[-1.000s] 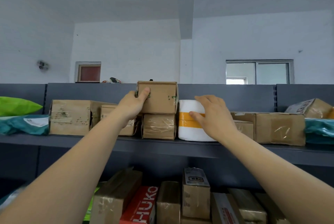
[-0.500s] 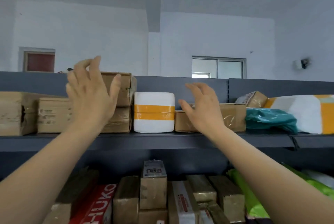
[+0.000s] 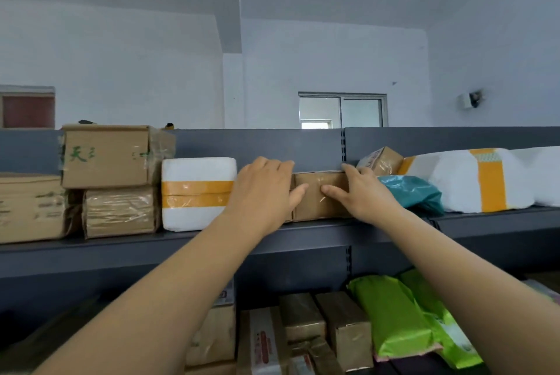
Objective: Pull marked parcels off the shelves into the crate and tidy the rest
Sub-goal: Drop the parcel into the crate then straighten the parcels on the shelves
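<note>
One brown box [image 3: 315, 208], gripped by left hand [image 3: 263, 196], right hand [image 3: 363, 193]

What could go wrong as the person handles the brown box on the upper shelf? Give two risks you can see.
1. The teal bag lies close beside the brown box at the right hand; pulling the box out may drag it off the shelf.
2. A small box sits tilted just above that bag and could tumble if the bag shifts.
</note>
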### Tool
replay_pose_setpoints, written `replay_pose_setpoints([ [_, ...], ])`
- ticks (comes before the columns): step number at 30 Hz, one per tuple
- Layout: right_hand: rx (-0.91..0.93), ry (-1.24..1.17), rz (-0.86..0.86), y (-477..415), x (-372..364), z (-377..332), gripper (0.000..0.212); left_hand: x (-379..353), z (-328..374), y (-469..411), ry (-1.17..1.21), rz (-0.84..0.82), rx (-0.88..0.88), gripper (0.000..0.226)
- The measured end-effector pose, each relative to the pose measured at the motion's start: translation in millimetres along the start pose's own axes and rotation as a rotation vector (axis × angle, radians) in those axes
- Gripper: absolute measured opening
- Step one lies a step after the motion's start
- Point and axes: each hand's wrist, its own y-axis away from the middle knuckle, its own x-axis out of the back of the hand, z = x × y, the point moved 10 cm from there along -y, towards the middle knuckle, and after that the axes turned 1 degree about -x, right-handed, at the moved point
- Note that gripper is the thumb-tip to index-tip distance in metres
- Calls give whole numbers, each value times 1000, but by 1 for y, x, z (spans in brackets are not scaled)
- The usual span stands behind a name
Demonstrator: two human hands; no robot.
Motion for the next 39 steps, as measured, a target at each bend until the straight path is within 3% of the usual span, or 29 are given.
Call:
replay_pose_setpoints([
  [6,54,-151,31,8,4,7,64,-37,-2,-5,-11,-100,129,59],
  [19,178,-435,339,40,18,22,51,-17,1,26,257,205,197,46],
  [25,224,-481,389,44,19,24,49,-15,4,33,270,221,222,43],
  [34,222,-527,378,44,18,25,48,-18,1,33,289,205,248,39],
  [39,218,-457,286,30,18,12,51,-20,-8,24,260,199,279,43],
])
